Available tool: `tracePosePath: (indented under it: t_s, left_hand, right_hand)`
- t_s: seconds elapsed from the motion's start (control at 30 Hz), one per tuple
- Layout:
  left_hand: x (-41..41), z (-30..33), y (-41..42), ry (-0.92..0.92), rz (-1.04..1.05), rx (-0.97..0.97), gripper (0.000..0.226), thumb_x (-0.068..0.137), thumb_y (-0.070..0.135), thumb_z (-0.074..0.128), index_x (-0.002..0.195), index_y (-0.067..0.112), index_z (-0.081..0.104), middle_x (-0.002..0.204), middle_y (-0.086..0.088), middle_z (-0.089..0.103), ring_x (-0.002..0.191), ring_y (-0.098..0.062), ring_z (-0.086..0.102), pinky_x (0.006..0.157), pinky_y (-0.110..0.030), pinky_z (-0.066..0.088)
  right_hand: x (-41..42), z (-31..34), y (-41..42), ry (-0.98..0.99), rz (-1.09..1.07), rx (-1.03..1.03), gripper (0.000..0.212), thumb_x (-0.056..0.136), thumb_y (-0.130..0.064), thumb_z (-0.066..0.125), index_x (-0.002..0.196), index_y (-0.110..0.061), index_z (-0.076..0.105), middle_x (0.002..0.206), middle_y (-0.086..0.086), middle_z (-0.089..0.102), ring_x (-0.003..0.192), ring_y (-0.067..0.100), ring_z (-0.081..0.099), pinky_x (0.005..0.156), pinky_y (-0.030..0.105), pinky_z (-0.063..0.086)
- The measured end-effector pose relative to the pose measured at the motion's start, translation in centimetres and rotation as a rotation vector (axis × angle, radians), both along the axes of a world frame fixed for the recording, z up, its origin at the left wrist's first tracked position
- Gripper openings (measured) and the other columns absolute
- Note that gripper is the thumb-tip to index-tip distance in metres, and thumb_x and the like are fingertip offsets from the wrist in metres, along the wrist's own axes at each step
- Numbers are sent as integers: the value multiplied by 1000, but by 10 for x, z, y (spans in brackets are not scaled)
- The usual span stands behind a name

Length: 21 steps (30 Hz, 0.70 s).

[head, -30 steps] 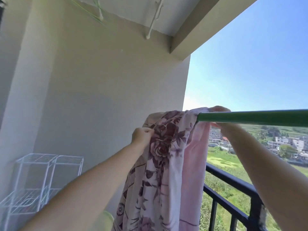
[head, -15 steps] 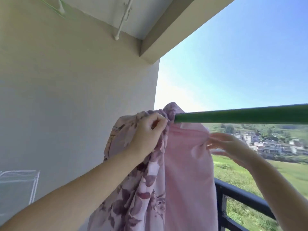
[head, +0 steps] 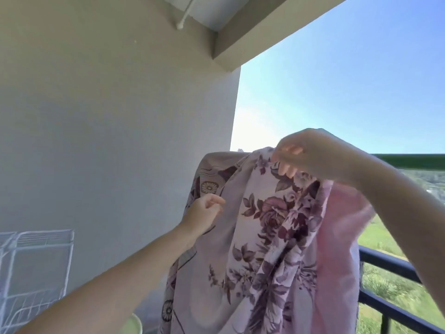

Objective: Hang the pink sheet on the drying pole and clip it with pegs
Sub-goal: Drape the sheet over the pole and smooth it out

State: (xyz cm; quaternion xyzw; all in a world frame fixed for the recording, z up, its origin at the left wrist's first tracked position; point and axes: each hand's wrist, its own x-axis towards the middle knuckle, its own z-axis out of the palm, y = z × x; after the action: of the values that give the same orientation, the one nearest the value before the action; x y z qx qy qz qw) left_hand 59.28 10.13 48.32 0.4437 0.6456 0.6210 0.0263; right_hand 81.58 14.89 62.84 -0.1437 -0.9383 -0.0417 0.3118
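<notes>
- Over the left end of the green drying pole (head: 409, 161), the pink sheet (head: 269, 237) hangs in a bunched fall, floral print facing the camera and a plain pink layer along its right side.
- The pole shows only to the right of the sheet; its end is hidden under cloth and the right hand.
- The right hand (head: 305, 153) is at the top of the sheet, fingers curled down and gripping the floral fabric where it crosses the pole.
- The left hand (head: 204, 213) is lower, at the sheet's left edge, thumb and fingers pinching a fold of the cloth.
- Behind the sheet runs a black balcony railing (head: 395, 266), with green fields beyond.
- At the lower left stands a white wire rack (head: 36, 266) against the pale wall (head: 108, 116).
</notes>
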Motion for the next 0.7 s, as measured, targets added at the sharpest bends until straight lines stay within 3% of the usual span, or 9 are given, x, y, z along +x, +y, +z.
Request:
tracePosePath:
  t_s: [0.1, 0.2, 0.27, 0.4, 0.47, 0.53, 0.57, 0.63, 0.7]
  left_hand:
    - [-42, -3, 21, -69, 8, -53, 13, 82, 23, 49, 87, 28, 60, 97, -2, 63, 102, -25, 59, 96, -46, 47]
    - [-78, -12, 51, -159, -3, -10, 11, 88, 21, 51, 97, 18, 56, 111, -10, 61, 109, -28, 57, 99, -41, 45]
    - [-102, -22, 71, -241, -15, -33, 24, 90, 24, 50, 111, 11, 53, 121, -10, 57, 113, -27, 53, 97, -38, 42]
    - [-151, -41, 108, -431, -85, -59, 51, 90, 40, 49, 130, 7, 43, 129, -7, 50, 118, -27, 48, 100, -40, 42]
    - [-174, -46, 121, -563, -171, -39, 42, 94, 39, 43, 126, 11, 46, 116, -1, 55, 110, -23, 52, 89, -33, 47]
    - [-198, -50, 127, -631, -157, 10, 30, 95, 32, 43, 113, 10, 51, 93, -3, 59, 82, -17, 58, 60, -20, 53]
    - [-214, -55, 131, -651, -115, 20, 35, 91, 33, 47, 113, 6, 53, 87, -5, 61, 73, -16, 58, 52, -20, 51]
    - [-252, -71, 144, -673, -55, 8, 60, 79, 43, 54, 120, -1, 50, 98, -14, 64, 74, -21, 60, 59, -28, 50]
    - [-278, -77, 145, -676, -78, -6, 68, 82, 44, 57, 129, -3, 40, 116, -15, 58, 81, -20, 57, 62, -28, 44]
  right_hand:
    - [-66, 15, 18, -62, -189, 136, 21, 90, -21, 47, 94, -21, 68, 98, -1, 68, 89, 21, 64, 83, 37, 54]
    - [-122, 17, 55, -199, -339, 250, 27, 85, -18, 44, 97, -14, 67, 99, 4, 69, 88, 25, 65, 83, 40, 55]
    - [-147, 14, 78, -219, -368, 279, 29, 84, -21, 44, 106, -20, 63, 105, 0, 65, 90, 23, 60, 83, 40, 53]
    - [-187, 8, 113, -296, -462, 395, 40, 90, -32, 43, 130, -27, 44, 128, 2, 52, 118, 23, 46, 90, 42, 36]
    - [-211, 6, 123, -299, -461, 414, 45, 90, -42, 43, 133, -27, 42, 131, 3, 50, 121, 24, 43, 90, 43, 35]
    - [-238, 4, 128, -315, -460, 426, 48, 89, -49, 43, 131, -25, 44, 129, 4, 52, 121, 25, 43, 87, 42, 37]
    - [-252, 2, 130, -324, -465, 452, 50, 88, -51, 44, 130, -24, 46, 128, 5, 53, 121, 25, 43, 86, 41, 38]
    - [-277, -3, 135, -352, -494, 522, 54, 86, -55, 44, 129, -22, 46, 128, 5, 53, 120, 25, 44, 85, 40, 39]
    - [-300, -6, 141, -360, -520, 593, 55, 85, -57, 44, 128, -21, 47, 128, 4, 53, 118, 24, 44, 85, 40, 40]
